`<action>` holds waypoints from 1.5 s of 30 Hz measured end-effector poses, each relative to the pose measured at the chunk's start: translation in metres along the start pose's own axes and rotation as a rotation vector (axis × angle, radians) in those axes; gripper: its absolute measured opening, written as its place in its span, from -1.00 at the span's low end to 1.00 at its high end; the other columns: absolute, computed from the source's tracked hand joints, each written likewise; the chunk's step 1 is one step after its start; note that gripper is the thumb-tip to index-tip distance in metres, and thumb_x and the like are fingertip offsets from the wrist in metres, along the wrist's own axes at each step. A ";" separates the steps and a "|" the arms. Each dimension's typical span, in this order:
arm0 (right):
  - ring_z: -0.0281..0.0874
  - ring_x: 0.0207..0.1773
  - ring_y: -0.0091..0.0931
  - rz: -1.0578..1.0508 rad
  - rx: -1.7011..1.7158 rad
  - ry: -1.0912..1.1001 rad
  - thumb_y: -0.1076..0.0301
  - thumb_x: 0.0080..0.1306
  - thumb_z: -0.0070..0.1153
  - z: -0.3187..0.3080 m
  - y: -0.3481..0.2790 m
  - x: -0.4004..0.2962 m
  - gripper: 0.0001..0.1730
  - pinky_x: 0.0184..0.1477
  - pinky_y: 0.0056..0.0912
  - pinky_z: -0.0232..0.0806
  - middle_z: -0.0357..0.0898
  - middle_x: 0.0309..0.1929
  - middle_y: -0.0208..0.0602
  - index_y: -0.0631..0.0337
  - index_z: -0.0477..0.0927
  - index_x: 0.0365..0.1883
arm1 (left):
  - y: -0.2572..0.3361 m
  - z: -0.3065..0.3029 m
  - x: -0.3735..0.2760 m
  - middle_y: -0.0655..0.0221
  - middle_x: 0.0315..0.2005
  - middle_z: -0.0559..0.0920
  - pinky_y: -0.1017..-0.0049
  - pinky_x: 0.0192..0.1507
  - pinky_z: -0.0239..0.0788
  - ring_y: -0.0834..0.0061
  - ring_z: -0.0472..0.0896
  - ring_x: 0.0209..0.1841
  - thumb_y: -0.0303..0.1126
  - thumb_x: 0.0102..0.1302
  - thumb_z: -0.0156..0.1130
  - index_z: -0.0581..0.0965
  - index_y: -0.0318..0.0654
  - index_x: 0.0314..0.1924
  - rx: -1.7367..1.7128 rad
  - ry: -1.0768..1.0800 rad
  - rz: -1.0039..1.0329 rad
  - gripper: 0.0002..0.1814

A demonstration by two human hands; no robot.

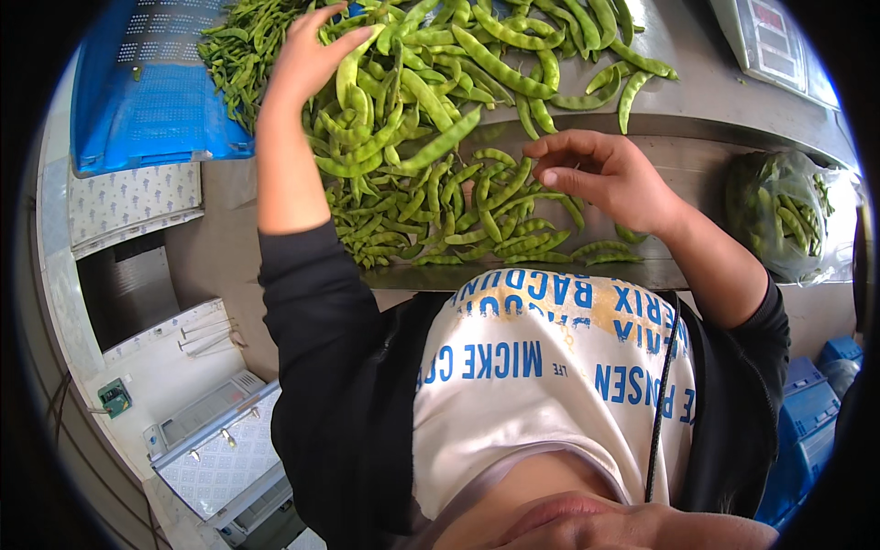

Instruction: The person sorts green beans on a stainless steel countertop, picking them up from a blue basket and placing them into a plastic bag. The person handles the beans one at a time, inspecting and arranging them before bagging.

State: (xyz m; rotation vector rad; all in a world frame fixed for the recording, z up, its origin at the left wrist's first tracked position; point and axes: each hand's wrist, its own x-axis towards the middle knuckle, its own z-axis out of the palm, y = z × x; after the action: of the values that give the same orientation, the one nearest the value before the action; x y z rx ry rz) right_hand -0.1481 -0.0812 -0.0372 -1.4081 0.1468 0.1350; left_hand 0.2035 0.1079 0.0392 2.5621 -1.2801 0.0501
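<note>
My left hand (pixel 309 58) reaches over the left side of a heap of large flat green bean pods (pixel 426 89). Its thumb and fingers are spread, and the thumb tip lies against or just above one pod; no pod is clearly gripped. My right hand (pixel 608 175) hovers at the heap's near right edge, fingers curled and thumb apart, with no pod visible in it. Below both hands, shorter green pods (pixel 474 213) lie in a lower metal trough (pixel 680 161) along the table's near edge. Some of the right hand's fingers are hidden.
A pile of small slender green pods (pixel 251 51) lies left, beside a blue perforated plastic crate (pixel 161 117). A digital scale (pixel 773 48) stands at the far right. A clear plastic bag of green pods (pixel 790 213) rests right. Blue plastic bins (pixel 801 419) stand at lower right.
</note>
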 end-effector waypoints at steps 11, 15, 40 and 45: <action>0.54 -0.24 -0.65 0.015 -0.158 0.092 0.33 0.38 0.23 -0.005 -0.005 -0.006 -0.63 -0.12 -0.53 0.42 0.69 -0.19 -0.38 0.26 0.61 0.12 | -0.014 0.023 -0.032 0.10 -0.06 0.68 0.37 0.01 0.47 0.29 0.68 -0.09 -0.36 0.09 0.39 0.49 -0.40 0.21 -0.254 -0.057 -0.404 -0.35; 0.56 -0.21 -0.65 0.022 -0.141 0.084 0.36 0.39 0.21 -0.004 -0.006 -0.007 -0.65 -0.09 -0.52 0.43 0.70 -0.17 -0.36 0.27 0.61 0.11 | -0.050 0.024 -0.078 0.20 -0.11 0.68 0.45 -0.13 0.50 0.41 0.67 -0.18 -0.62 0.15 0.30 0.51 -0.41 0.02 -0.761 0.241 -0.555 -0.61; 0.56 -0.03 -0.62 0.050 -0.101 0.068 0.43 0.40 0.17 -0.005 0.008 -0.004 -0.60 0.06 -0.53 0.39 0.66 -0.07 -0.34 0.28 0.55 0.19 | -0.032 0.007 -0.088 0.39 0.35 0.42 0.16 0.42 0.08 0.25 0.43 0.33 -0.25 0.37 0.23 0.57 0.10 0.22 0.104 0.035 -0.096 -0.59; 0.59 -0.05 -0.62 0.044 -0.166 0.040 0.44 0.40 0.17 -0.007 0.005 -0.004 -0.61 0.04 -0.53 0.41 0.68 -0.07 -0.32 0.30 0.56 0.18 | -0.054 0.037 -0.061 0.29 0.14 0.62 0.21 0.45 -0.07 0.24 0.52 0.22 -0.21 0.22 0.30 0.52 0.07 0.28 0.030 -0.164 -0.190 -0.43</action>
State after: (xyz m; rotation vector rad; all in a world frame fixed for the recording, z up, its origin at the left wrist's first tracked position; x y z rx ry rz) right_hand -0.1528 -0.0870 -0.0425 -1.5736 0.2030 0.1585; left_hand 0.2053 0.1769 -0.0186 2.7496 -1.0890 -0.1839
